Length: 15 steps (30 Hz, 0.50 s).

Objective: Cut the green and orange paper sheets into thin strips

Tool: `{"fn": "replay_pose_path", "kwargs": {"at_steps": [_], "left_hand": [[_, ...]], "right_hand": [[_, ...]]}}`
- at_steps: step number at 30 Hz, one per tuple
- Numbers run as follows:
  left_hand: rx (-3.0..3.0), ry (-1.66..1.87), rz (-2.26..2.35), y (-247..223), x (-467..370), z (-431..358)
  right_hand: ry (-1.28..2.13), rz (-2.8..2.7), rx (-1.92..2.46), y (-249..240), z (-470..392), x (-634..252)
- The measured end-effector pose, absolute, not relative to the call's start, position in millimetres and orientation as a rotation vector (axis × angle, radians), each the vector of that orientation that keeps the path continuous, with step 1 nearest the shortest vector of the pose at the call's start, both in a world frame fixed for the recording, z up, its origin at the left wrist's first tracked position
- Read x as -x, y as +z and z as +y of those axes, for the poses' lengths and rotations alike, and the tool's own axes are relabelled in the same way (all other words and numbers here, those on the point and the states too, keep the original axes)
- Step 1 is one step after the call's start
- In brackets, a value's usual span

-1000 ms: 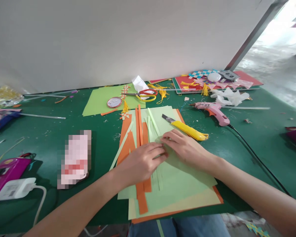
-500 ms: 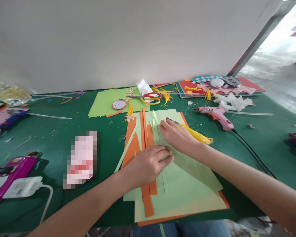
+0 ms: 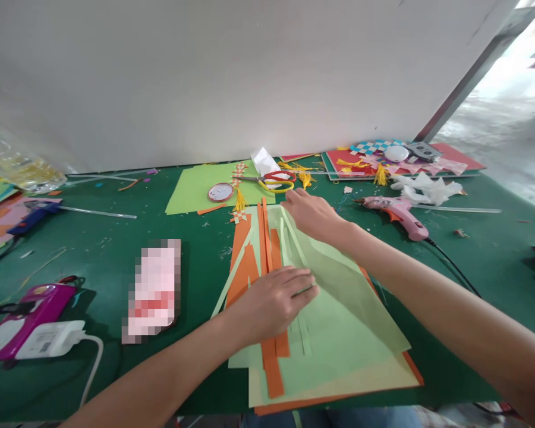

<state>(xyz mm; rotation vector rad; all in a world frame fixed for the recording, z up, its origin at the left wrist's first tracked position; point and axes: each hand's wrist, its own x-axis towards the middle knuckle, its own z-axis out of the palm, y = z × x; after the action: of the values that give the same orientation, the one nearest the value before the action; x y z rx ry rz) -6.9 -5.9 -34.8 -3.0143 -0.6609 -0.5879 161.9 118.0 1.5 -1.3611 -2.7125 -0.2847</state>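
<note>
Light green paper sheets [image 3: 339,351] lie stacked over orange ones in front of me, with orange strips [image 3: 274,380] and narrow green strips [image 3: 236,276] on and beside them. My left hand [image 3: 274,303] rests palm down on the stack, its fingers loosely spread across the green paper and the orange strips. Near the far edge of the stack is my right hand [image 3: 310,215], its fingers curled together at the top of a thin green strip [image 3: 295,239]. The fingertips partly cover what they grip. The yellow-handled cutter is hidden from view.
Scissors [image 3: 276,180], a round tin [image 3: 220,192] and light green paper [image 3: 185,191] lie beyond the stack. A pink glue gun [image 3: 401,217] is at right. At left are a phone [image 3: 154,291], a purple power strip [image 3: 49,303] and a blue glue gun [image 3: 35,217].
My right hand has moved slightly up and away at the stack's far edge; the yellow-handled cutter no longer shows beside it. A green strip now slants from its fingers. The whole view has shifted slightly.
</note>
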Motion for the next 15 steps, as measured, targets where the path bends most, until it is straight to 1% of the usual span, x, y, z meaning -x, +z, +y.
{"fn": "replay_pose_path", "kwargs": {"at_steps": [5,12,15], "left_hand": [[2.979,-0.590,-0.642,-35,9,-6],[2.932,-0.690,-0.693,-34,12,0],[2.951,-0.670,-0.719,-34,13,2]], "right_hand": [[-0.345,-2.556,1.387,10,87,-206],[-0.265,-2.529,1.473,-23,52,-246],[-0.229,-2.509,1.434,-26,47,-250]]}}
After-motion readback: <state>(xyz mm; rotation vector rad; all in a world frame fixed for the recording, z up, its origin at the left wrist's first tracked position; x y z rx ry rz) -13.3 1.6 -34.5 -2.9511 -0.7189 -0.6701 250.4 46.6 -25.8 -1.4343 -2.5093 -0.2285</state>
